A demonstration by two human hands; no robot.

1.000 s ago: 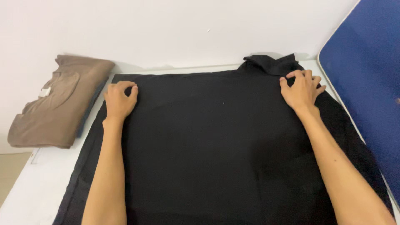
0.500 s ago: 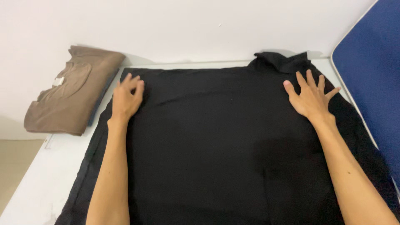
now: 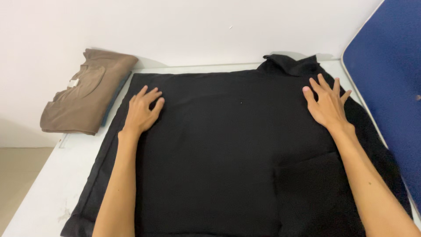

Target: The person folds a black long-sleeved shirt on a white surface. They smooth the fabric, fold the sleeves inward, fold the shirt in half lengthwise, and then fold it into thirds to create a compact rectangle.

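Black cloth (image 3: 228, 145), spread flat over the white table (image 3: 39, 193), filling the middle of the frame. Left hand (image 3: 142, 113) flat on its upper left part, fingers spread, pinching nothing. Right hand (image 3: 326, 104) flat on the upper right part, fingers fanned out, close under the bunched-up collar (image 3: 289, 65). Probably soft, light and floppy, easy to wrinkle. Best grabbed at the edges or corners. Folded brown shirt (image 3: 85, 92) in the upper left. Blue panel (image 3: 390, 87) on the right.
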